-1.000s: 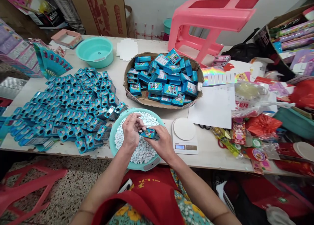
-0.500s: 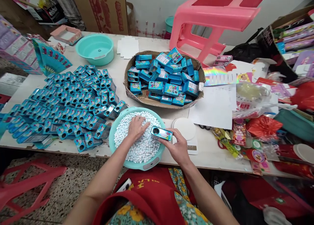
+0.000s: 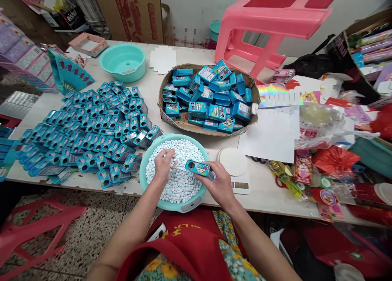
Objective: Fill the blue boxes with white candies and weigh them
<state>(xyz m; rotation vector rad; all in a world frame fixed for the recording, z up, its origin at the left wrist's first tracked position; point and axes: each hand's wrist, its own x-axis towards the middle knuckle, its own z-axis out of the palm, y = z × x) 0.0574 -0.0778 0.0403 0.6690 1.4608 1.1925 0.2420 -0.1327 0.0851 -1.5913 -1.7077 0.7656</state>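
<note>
My right hand (image 3: pixel 219 183) grips a blue printed candy box (image 3: pixel 197 167) by its right end. The box lies tilted over the right side of a turquoise basin (image 3: pixel 149 190), and a dark round hole shows at its left end. Small white and pale blue candies (image 3: pixel 180 185) fill the basin. Above their left part, my left hand (image 3: pixel 163 163) is closed with curled fingers, apparently around some candies that the fingers mostly hide. Many similar boxes (image 3: pixel 92 130) with round holes stand in rows on the left of the table.
Behind the basin, a cardboard tray (image 3: pixel 180 128) holds a heap of blue boxes. A white scale (image 3: pixel 234 162) stands to its right. Further out are another turquoise basin (image 3: pixel 124 62), an upturned pink stool (image 3: pixel 226 36), white paper (image 3: pixel 269 130) and packaging clutter on the right.
My left hand has risen out of the candies and its spread fingers have curled closed. The box in my right hand has shifted slightly left and its printed side shows more. The view has shifted slightly.
</note>
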